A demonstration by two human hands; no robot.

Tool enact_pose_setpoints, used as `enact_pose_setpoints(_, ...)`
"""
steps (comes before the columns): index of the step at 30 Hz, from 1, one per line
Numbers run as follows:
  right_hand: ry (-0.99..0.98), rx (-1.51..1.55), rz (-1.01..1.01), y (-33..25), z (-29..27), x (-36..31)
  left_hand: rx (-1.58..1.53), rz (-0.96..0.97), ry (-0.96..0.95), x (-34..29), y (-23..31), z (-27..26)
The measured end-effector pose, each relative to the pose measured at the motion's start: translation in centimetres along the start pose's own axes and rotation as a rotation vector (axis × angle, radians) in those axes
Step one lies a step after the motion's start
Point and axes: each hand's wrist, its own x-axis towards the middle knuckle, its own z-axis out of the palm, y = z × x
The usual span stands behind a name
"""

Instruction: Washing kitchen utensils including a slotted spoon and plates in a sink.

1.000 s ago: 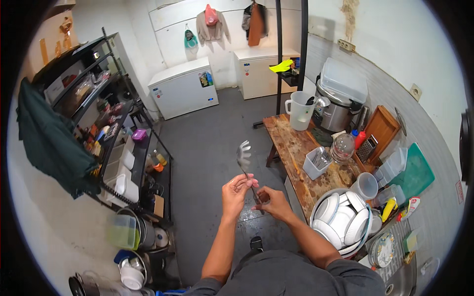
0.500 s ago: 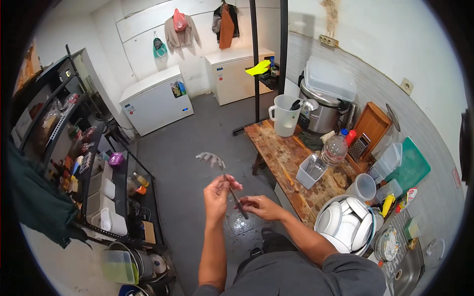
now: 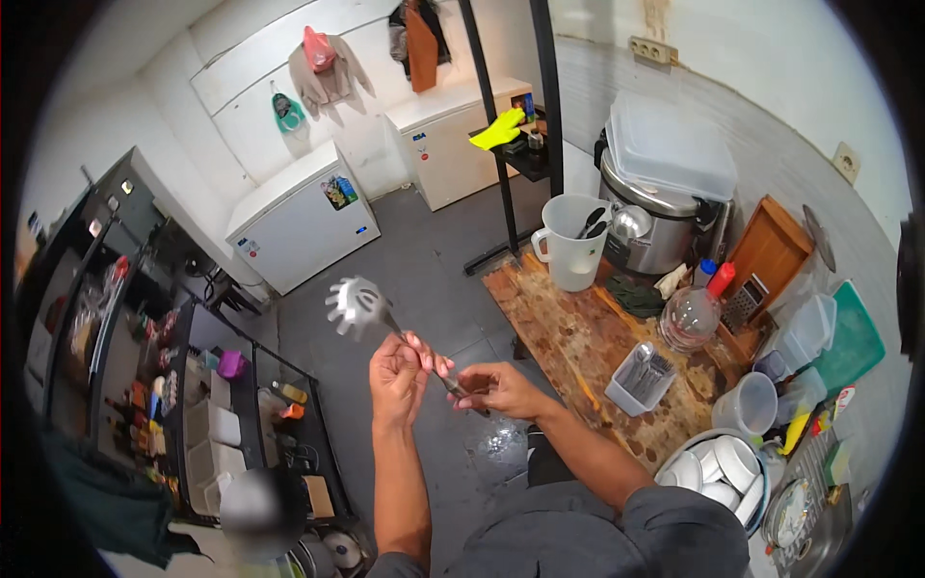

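Observation:
A metal spaghetti server [image 3: 355, 306] with a toothed, slotted head points up and to the left over the floor. My left hand [image 3: 397, 383] is closed round its handle just below the head. At the lower end of that handle, my right hand [image 3: 503, 393] pinches with thumb and fingers. Nearest to my right hand on the wooden table is a white tub [image 3: 626, 393] with metal cutlery standing in it.
The worn wooden table [image 3: 549, 313] at right bears a translucent jug [image 3: 574, 255] and a clear bottle [image 3: 690, 318]. A basin [image 3: 676, 446] of white dishes sits nearer me. Black shelving [image 3: 255, 371] lines the left; chest freezers [image 3: 308, 222] stand at the back.
The spaghetti server has turned, its head now showing its broad face and lying farther left. My right hand has closed on the handle's lower end. The view has shifted and tilted.

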Motion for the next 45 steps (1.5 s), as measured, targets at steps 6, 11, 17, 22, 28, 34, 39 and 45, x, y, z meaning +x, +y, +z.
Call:
enact_pose_setpoints(6, 0.291, -0.354, -0.238, -1.5, -7.3, 5.4, 0.026, 0.008, 0.011, 9.9, -3.6, 0.5)
enact_pose_setpoints(11, 0.301, -0.239, -0.153, -5.3, -10.4, 6.8, -0.085, -0.034, -0.039, 16.7, -6.7, 1.3)
enact_pose_setpoints(17, 0.542, -0.343, -0.537, -12.2, -16.6, 7.1, -0.087, -0.085, -0.285, 25.9, -9.1, 4.9)
enact_pose_setpoints(22, 0.653, -0.621, -0.814, -28.1, -17.0, 7.5, -0.114, -0.056, -0.665, 36.3, -10.0, 10.0)
enact_pose_setpoints(28, 0.895, -0.859, -0.639, -40.3, -15.1, 9.2, -0.005, 0.078, -0.986, 45.2, -10.7, 14.6)
enact_pose_setpoints(34, 1.047, -0.931, -0.586, -39.9, -18.5, 11.3, -0.054, -0.055, -1.068, 48.7, -15.1, 13.7)
enact_pose_setpoints(39, 1.218, -0.66, -0.386, -29.6, -25.8, 12.5, 0.145, -0.183, -1.126, 48.7, -25.7, 7.4)
enact_pose_setpoints(45, 1.369, -0.578, -0.252, -17.4, -32.8, 12.7, 0.234, -0.311, -1.172, 46.7, -36.6, 0.4)
